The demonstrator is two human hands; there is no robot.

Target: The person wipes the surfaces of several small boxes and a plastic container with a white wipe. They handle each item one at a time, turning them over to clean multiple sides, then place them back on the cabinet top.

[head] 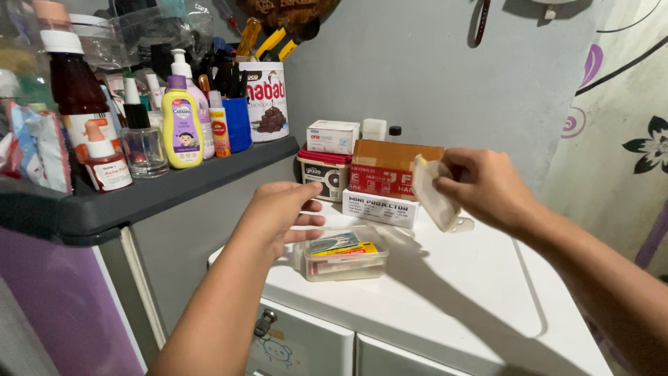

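A small clear plastic box with colourful flat packets inside sits open on the white cabinet top. My left hand rests against the box's left end, fingers loosely curled and pointing right. My right hand is raised above and to the right of the box, pinching a translucent plastic lid that is tilted on edge. The lid is clear of the box.
Behind the box stand a flat white carton, a red-and-brown carton, a small tub and a little white box. A dark shelf at left carries bottles and a tin. A grey wall is behind.
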